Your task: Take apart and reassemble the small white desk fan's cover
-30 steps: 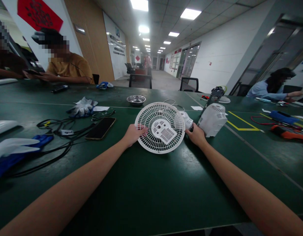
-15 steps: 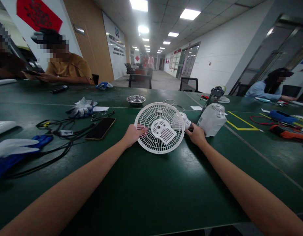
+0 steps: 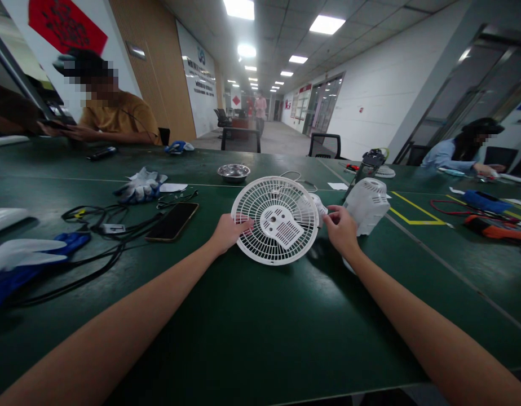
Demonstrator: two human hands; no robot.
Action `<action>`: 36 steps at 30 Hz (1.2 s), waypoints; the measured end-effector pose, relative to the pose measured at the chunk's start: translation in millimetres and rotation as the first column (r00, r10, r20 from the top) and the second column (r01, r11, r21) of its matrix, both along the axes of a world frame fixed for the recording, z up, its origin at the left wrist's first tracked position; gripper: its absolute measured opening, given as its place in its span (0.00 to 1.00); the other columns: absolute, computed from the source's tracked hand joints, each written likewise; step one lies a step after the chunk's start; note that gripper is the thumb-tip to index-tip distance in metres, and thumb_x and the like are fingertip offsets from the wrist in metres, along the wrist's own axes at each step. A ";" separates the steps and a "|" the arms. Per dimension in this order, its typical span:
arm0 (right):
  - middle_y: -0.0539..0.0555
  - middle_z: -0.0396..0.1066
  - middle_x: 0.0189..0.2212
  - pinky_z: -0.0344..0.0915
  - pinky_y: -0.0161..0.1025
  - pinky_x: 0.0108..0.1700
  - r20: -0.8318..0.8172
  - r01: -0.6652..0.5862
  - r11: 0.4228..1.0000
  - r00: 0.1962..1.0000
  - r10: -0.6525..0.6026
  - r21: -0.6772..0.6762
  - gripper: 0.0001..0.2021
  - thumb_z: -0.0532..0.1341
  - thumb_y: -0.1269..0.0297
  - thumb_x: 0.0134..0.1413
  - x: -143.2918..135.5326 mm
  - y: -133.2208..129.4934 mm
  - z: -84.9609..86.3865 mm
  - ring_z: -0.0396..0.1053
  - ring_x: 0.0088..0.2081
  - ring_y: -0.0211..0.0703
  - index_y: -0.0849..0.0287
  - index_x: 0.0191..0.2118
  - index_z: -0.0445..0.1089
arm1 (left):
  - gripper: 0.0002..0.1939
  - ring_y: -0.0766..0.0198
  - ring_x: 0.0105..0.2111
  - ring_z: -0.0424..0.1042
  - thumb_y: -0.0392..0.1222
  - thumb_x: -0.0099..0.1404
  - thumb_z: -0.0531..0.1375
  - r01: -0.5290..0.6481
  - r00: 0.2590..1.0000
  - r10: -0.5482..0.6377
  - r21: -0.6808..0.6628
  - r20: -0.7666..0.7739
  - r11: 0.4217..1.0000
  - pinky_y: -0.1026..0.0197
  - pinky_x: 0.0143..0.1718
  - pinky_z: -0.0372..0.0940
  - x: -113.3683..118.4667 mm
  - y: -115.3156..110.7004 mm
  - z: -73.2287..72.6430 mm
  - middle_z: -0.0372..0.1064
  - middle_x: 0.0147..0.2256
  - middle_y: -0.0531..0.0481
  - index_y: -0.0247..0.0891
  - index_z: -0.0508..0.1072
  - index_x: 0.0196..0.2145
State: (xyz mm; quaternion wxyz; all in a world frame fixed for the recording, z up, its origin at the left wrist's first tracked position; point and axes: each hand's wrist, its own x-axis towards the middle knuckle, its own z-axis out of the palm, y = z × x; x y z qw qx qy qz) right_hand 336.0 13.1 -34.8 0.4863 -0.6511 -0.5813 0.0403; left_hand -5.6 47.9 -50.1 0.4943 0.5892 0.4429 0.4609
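Observation:
A round white fan grille (image 3: pixel 248 248) stands tilted on the table, its vented hub plate (image 3: pixel 281 228) facing me. My left hand (image 3: pixel 224 234) grips the grille's left rim, thumb in front and the other fingers partly hidden behind it. Behind the grille's right edge a white ridged fan part (image 3: pixel 321 208) sticks out. My right hand (image 3: pixel 342 228) is closed on the end of that part in a thumb-and-finger pinch; anything small between the fingertips is hidden. Just behind the right hand stands a white plastic housing (image 3: pixel 368 206), partly covered by the hand.
A phone (image 3: pixel 172 221), black cables (image 3: pixel 116 242) and work gloves (image 3: pixel 142 186) lie left. Beyond the grille sits a metal bowl (image 3: pixel 234 172). To the right are a dark bottle (image 3: pixel 366 169), yellow tape (image 3: pixel 421 221) and an orange tool (image 3: pixel 497 230). Other people sit across the table.
My right hand has shifted its grip, its fingers now bunched higher at the white part's end; a dark piece seen by them before no longer shows. The left hand and grille have barely moved.

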 end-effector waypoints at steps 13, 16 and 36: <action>0.54 0.78 0.42 0.74 0.51 0.41 -0.832 -0.725 0.686 0.418 0.364 -0.065 0.19 0.56 0.45 0.60 -89.2 -44.9 3.2 0.77 0.43 0.52 0.51 0.48 0.69 | 0.11 0.57 0.31 0.76 0.49 0.60 0.68 -0.029 0.990 0.062 0.256 -0.124 0.966 0.56 0.37 0.71 0.8 -5.9 3.7 0.77 0.31 0.47 0.38 0.78 0.33; 0.54 0.77 0.46 0.75 0.51 0.41 -0.787 -0.614 0.789 0.474 0.395 0.026 0.21 0.60 0.45 0.55 -86.2 -40.8 0.2 0.76 0.45 0.54 0.50 0.51 0.67 | 0.20 0.59 0.31 0.75 0.58 0.64 0.62 -0.050 0.998 0.057 0.170 -0.036 0.984 0.58 0.32 0.70 0.9 1.5 -0.4 0.77 0.33 0.46 0.37 0.76 0.39; 0.59 0.72 0.46 0.70 0.52 0.48 0.174 -0.499 0.859 0.842 0.511 -0.109 0.38 0.68 0.46 0.52 -64.6 -47.1 8.5 0.73 0.42 0.52 0.51 0.63 0.53 | 0.11 0.60 0.36 0.79 0.41 0.69 0.61 0.342 0.888 -0.129 -0.445 0.441 0.828 0.58 0.46 0.73 -12.6 11.8 6.6 0.80 0.38 0.41 0.31 0.78 0.43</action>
